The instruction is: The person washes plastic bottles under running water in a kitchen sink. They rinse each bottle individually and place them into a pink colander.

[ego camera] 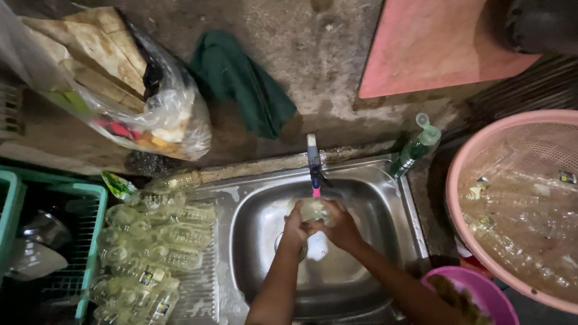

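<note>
Both my hands are over the steel sink (385,198), under the tap (313,165). My left hand (295,230) and my right hand (340,229) together grip a small clear plastic bottle (313,209), held just below the tap's spout. The bottle looks pale and wet; whether water is running I cannot tell. Several similar clear plastic bottles (153,241) lie piled on the sink's draining board to the left.
A pink mesh basket (475,150) with clear plastic inside stands at the right, a small purple bowl (481,292) below it. A green spray bottle (418,143) stands behind the sink. A green crate (90,198), a filled plastic bag (174,114) and a green cloth (241,81) are at the left and back.
</note>
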